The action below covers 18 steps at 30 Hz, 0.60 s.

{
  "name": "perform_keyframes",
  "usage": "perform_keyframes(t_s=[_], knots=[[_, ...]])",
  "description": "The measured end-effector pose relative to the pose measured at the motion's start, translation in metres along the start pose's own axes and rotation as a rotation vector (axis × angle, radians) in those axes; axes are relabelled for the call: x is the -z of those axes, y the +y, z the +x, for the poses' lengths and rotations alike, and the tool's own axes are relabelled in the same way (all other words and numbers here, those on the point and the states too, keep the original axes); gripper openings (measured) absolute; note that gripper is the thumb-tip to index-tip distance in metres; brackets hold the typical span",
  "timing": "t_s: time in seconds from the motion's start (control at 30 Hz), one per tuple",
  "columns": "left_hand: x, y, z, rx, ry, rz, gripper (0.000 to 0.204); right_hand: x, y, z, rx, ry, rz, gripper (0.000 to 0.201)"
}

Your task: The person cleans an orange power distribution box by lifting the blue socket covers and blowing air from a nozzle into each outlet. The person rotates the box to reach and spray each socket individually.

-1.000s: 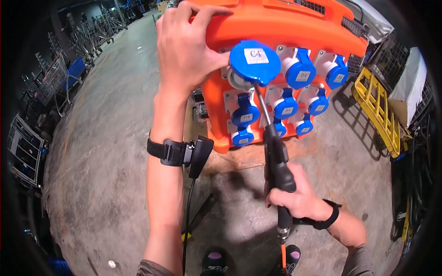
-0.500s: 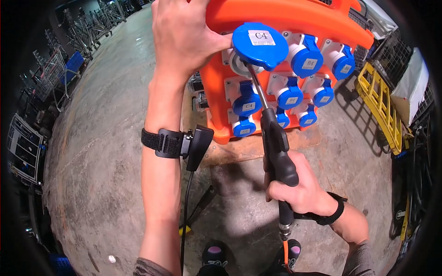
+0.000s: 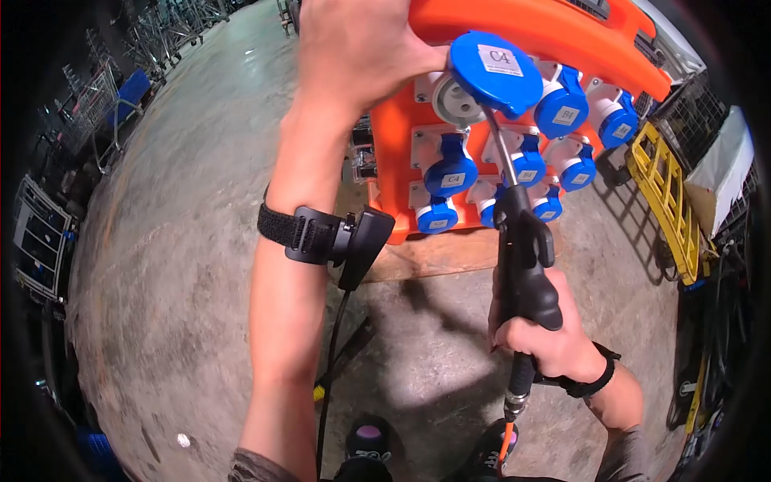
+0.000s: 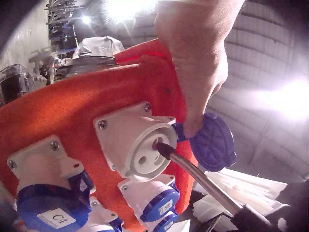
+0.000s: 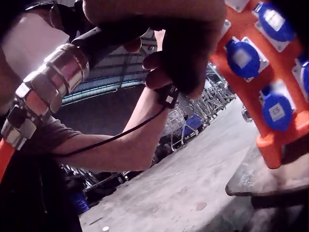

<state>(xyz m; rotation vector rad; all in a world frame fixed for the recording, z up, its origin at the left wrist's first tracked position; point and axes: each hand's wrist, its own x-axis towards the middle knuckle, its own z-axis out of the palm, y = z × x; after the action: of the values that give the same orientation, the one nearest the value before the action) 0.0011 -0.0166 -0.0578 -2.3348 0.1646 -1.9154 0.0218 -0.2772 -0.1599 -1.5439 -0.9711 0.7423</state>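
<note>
An orange power distribution box (image 3: pixel 522 24) carries rows of blue-capped sockets. My left hand (image 3: pixel 361 48) lies over its top edge, and the thumb presses the blue cap marked C4 (image 3: pixel 495 72) up, baring the white socket (image 3: pixel 452 100). My right hand (image 3: pixel 546 341) grips a black air blow gun (image 3: pixel 522 273) by its handle. Its metal nozzle (image 3: pixel 498 149) runs up under the cap. In the left wrist view the nozzle (image 4: pixel 193 171) has its tip at a hole of the socket (image 4: pixel 142 152), beside the raised cap (image 4: pixel 212 142). The left fingers are out of frame.
The box stands on a wooden board (image 3: pixel 450 255) on a concrete floor (image 3: pixel 177 265). An orange hose (image 3: pixel 504 442) hangs from the gun above my shoes. A yellow cart (image 3: pixel 666 201) and wire cages stand at the right, and metal racks (image 3: pixel 88 104) at the far left.
The box and both hands now sit higher and further right in the head view. The cap stays held up and the nozzle stays at the socket beneath it.
</note>
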Motion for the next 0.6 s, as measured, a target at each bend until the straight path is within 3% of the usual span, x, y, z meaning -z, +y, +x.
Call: perform_keyframes(t_s=[0.37, 0.43, 0.53, 0.57, 0.6], knots=[[-0.001, 0.002, -0.001, 0.023, -0.011, 0.001, 0.055, 0.006, -0.005, 0.000, -0.111, 0.025, 0.046, 0.024], [-0.016, -0.009, -0.004, -0.002, 0.148, -0.444, 0.055, 0.006, 0.000, 0.001, -0.079, 0.037, -0.017, 0.024], [-0.030, -0.019, 0.001, -0.120, 0.278, -0.489, 0.056, 0.004, 0.004, -0.001, -0.101, 0.058, 0.049, 0.025], [-0.028, -0.021, -0.003, -0.122, 0.278, -0.489, 0.056, 0.004, 0.005, -0.003, -0.099, 0.058, 0.050, 0.025], [-0.010, -0.007, 0.000, -0.065, 0.141, -0.241, 0.056, 0.005, 0.005, -0.004, -0.085, 0.057, 0.038, 0.026]])
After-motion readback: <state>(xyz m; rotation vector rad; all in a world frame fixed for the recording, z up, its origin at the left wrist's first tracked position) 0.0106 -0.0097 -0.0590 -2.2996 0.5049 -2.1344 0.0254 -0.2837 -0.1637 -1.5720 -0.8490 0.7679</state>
